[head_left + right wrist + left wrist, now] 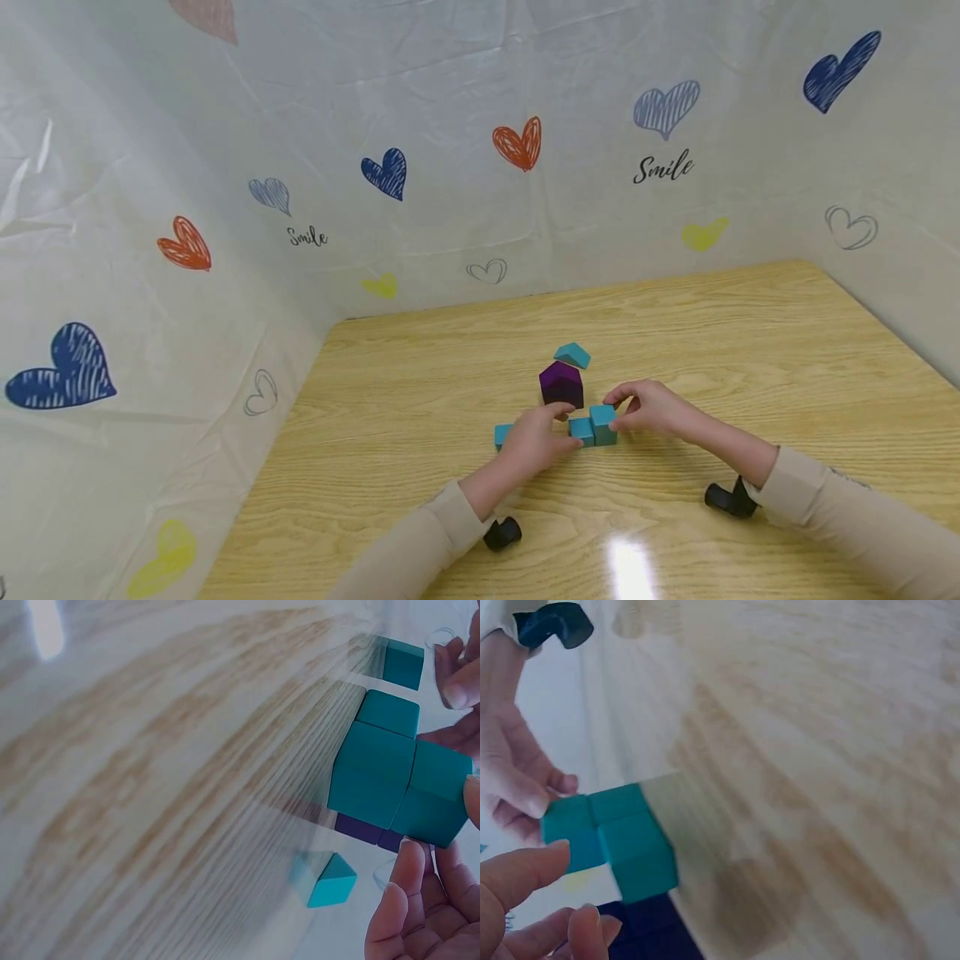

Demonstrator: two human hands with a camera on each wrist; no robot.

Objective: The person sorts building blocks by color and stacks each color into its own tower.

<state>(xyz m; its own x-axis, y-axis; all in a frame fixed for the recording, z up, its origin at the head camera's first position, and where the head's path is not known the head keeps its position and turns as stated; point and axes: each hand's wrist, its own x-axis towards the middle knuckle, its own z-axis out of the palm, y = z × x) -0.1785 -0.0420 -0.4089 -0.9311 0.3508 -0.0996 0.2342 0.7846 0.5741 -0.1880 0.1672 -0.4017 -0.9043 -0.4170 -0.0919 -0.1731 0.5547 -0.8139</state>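
In the head view my right hand (651, 408) pinches the taller end of a stepped teal block group (603, 425) between thumb and fingers. The right wrist view shows seams between the teal pieces (371, 776). On its left side, my left hand (534, 437) has thumb and fingers spread around the lower teal cube (581, 429), with a gap showing in the right wrist view. Just behind stands a dark purple block (561, 383) with a peaked outline. Farther back lies a teal wedge (572, 355). Another teal block (502, 435) is partly hidden by my left hand.
The blocks lie on a wood-grain table (420, 367). A white sheet (450, 225) printed with hearts hangs behind and at the left. Black wrist-worn devices stick out under the left sleeve (427, 542) and the right sleeve (806, 487).
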